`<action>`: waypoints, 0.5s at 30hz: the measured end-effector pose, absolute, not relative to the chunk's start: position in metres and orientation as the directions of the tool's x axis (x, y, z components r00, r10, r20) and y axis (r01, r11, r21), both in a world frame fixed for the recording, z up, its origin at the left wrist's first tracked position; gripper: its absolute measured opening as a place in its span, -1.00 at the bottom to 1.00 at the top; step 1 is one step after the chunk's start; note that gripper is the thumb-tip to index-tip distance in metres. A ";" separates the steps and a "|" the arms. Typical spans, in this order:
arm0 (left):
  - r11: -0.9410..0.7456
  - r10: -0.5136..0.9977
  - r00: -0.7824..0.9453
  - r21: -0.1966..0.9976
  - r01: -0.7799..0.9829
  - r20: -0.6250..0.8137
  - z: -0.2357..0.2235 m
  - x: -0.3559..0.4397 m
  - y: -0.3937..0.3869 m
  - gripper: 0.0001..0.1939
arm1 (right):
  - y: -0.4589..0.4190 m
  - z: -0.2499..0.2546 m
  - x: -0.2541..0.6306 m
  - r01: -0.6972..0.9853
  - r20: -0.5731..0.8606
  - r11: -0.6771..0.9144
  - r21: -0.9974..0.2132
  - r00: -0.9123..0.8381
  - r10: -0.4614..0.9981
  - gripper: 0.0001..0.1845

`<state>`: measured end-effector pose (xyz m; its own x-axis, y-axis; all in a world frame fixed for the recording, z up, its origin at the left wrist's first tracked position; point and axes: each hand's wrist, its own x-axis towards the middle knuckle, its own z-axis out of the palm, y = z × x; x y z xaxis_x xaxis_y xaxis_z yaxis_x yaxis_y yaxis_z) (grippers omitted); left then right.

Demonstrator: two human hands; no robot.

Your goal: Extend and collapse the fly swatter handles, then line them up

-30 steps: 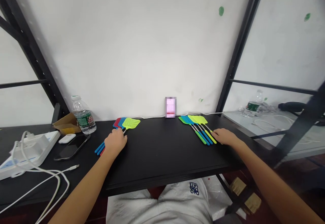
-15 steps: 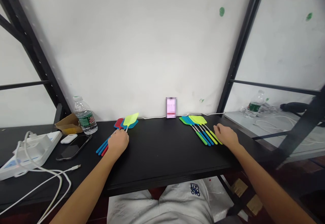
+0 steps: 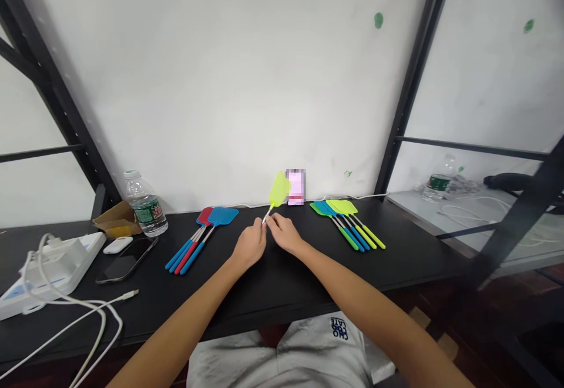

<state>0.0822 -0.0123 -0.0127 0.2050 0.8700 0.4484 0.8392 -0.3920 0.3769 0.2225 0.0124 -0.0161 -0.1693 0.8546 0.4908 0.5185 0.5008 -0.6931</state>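
Note:
A yellow-green fly swatter [image 3: 278,189] is held up over the middle of the black table, its head tilted toward the wall. My left hand [image 3: 250,242] is closed around its lower part, which the fingers hide. Close beside it, my right hand [image 3: 284,232] pinches the metal shaft just below the head. To the left lies a fan of fly swatters with blue and red handles, a blue swatter [image 3: 222,216] on top and a red swatter [image 3: 204,216] partly beneath. On the right, several green, blue and yellow swatters [image 3: 346,207] lie overlapping.
An upright phone [image 3: 296,187] with a blurred screen leans against the wall. At the left are a water bottle [image 3: 147,206], a cardboard box [image 3: 117,221], a white case [image 3: 118,245], a dark phone [image 3: 127,260], and a power strip [image 3: 66,276] with white cables. Black metal posts frame the table.
My left hand has brought the yellow-green swatter from the left pile to the middle. My right hand has moved left from beside the right pile and taken hold of its shaft.

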 end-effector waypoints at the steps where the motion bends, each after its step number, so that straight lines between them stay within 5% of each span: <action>1: -0.445 0.857 0.239 0.423 0.789 0.456 -0.013 0.086 -0.011 -0.67 | 0.016 -0.019 0.215 0.478 0.500 0.492 -0.728 -0.121 0.858 -0.55; 7: -0.575 0.809 0.313 0.562 0.595 0.497 -0.016 0.091 -0.006 -0.68 | 0.022 -0.022 0.215 0.293 0.497 0.480 -0.827 -0.017 0.867 -0.46; 15: -0.546 0.837 0.355 0.585 0.600 0.417 -0.016 0.086 -0.008 -0.57 | 0.023 -0.023 0.227 0.360 0.468 0.421 -0.832 0.049 0.882 -0.39</action>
<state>0.0863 -0.0076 -0.0159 0.3548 0.8370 0.4166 0.6005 -0.5455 0.5846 0.2275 0.0233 -0.0234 0.0491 0.8824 0.4680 0.3601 0.4214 -0.8323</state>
